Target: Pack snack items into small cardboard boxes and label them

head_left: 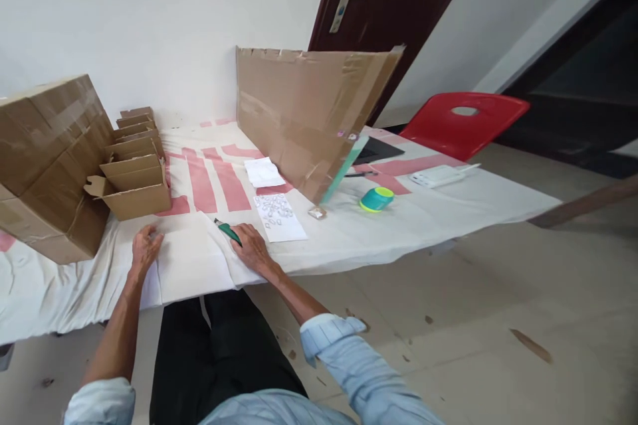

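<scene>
Right hand [252,249] wrapped round green-handled tool [228,232], just left of patterned sheet [279,217]; tool type too small to tell. Left hand [145,247] farther left of sheet, fingers half-curled, nothing held. Keep those clear of tool, imo.

Cloth-covered table [339,242]; papers [292,229]; cardboard boxes [139,200]

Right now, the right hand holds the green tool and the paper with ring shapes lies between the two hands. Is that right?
Not quite: the paper with ring shapes lies right of the right hand, not between it and the left hand, as the head view shows. The right hand does hold the green tool.
</scene>
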The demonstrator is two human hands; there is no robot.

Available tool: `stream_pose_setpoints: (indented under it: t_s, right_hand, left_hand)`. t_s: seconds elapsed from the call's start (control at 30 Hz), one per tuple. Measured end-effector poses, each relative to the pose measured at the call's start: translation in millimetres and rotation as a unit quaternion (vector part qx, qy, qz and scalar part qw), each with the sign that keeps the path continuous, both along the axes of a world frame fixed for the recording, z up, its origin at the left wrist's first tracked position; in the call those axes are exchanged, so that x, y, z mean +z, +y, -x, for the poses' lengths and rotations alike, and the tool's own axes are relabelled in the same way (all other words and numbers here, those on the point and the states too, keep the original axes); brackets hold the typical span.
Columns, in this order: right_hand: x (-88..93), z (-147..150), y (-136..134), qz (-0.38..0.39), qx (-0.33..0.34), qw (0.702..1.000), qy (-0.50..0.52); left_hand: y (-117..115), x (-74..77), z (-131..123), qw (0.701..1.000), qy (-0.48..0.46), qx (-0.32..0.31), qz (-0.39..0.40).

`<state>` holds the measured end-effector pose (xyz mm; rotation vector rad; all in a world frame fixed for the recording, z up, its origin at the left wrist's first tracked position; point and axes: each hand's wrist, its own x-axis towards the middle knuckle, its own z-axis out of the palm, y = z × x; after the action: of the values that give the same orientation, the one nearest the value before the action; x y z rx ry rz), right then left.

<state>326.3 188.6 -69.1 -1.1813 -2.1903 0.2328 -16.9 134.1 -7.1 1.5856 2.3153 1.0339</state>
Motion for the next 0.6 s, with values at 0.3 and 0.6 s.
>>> stream_pose_setpoints:
  t_s: [0.3, 0.6]
  right_hand:
    - [-5.0, -2, -2, -0.006, 0.003, 1.0, -0.002]
    - [-8.1, -2, -4, -0.015, 0.008, 1.0, 0.007]
  left_hand:
    - [-70, -35.8, -42, 0.999, 0.03, -0.016, -0.022]
    - [-74, -43.8, -43, 0.999, 0.024, -0.011, -0.034]
